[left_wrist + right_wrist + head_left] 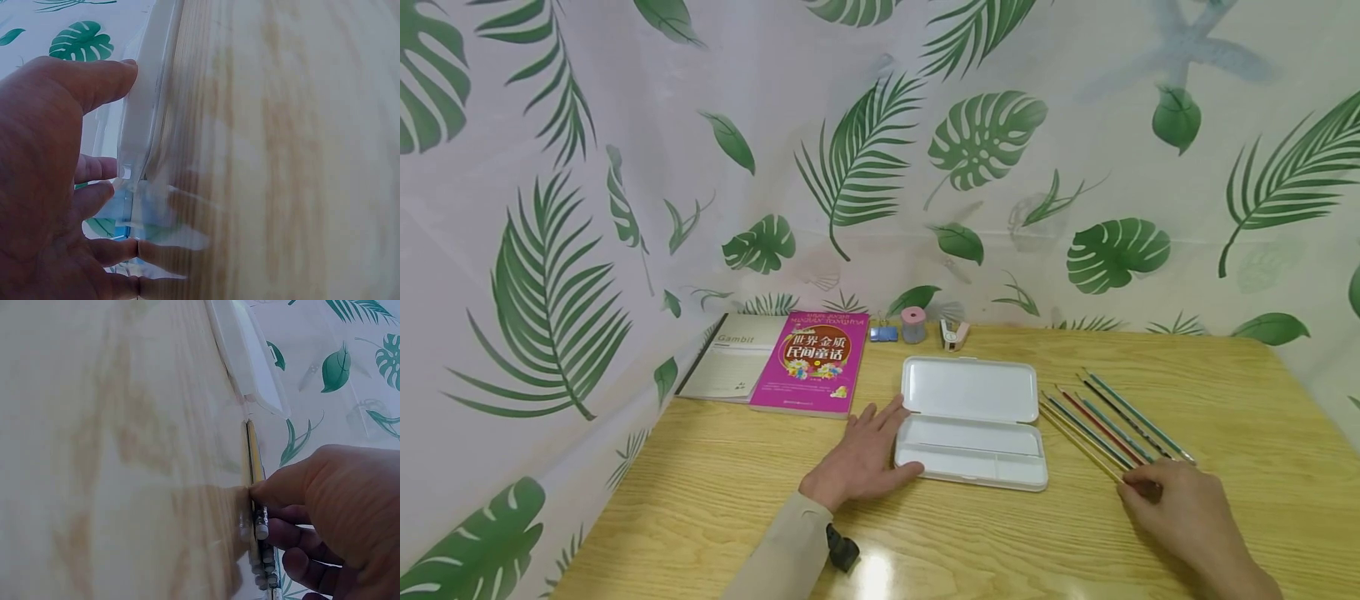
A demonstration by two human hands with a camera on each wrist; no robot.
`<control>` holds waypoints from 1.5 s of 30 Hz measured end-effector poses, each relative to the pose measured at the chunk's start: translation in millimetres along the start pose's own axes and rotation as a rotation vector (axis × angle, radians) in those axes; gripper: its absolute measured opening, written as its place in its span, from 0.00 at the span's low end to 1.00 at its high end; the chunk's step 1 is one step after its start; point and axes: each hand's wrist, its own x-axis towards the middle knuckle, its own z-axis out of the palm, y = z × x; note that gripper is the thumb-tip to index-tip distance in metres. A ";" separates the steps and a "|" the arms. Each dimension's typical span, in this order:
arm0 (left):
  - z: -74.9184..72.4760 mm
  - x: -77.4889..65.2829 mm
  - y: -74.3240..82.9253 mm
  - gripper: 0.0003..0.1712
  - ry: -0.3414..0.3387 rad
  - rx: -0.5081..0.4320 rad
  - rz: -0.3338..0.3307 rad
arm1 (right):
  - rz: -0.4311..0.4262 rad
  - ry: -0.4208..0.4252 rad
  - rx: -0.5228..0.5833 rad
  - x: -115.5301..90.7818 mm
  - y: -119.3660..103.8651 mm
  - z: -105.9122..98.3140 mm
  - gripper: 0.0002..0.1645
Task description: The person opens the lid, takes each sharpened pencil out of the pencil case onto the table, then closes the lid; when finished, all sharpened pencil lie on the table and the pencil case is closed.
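Note:
A white pencil case (970, 458) lies unfolded on the table, its lid tilted back and its tray bare. My left hand (867, 458) rests at the case's left side with fingers spread. In the left wrist view the thumb (109, 81) touches the case's wall (145, 106). To the right of the case several pencils (1105, 417) lie side by side, slanting. My right hand (1187, 512) pinches the eraser end of the nearest one, a yellow pencil (1078, 433), between thumb and fingers. The right wrist view shows that yellow pencil (254, 453) by the thumb; the fingertips' grip is partly hidden.
Behind the case stand a blue sharpener-like object (883, 334), a pink-topped roll (913, 325) and a small stapler (953, 334). A magenta book (812, 362) overlaps a pale notebook (730, 358) at the back left. A leaf-patterned curtain (880, 275) hangs along the table's back edge.

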 end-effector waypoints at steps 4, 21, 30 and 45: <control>-0.4 -0.1 -0.3 0.45 0.000 0.002 -0.001 | -0.007 -0.005 0.006 0.7 -0.3 -0.3 0.03; -0.3 0.7 -0.8 0.45 -0.004 -0.001 -0.006 | -0.151 0.067 0.088 24.7 -16.4 8.1 0.07; 0.3 0.7 -1.7 0.46 -0.013 -0.010 -0.010 | -0.276 0.050 0.149 45.3 -40.1 22.3 0.11; 0.2 0.4 -1.3 0.46 -0.006 -0.026 -0.015 | -0.449 -0.044 0.038 59.6 -67.9 50.5 0.09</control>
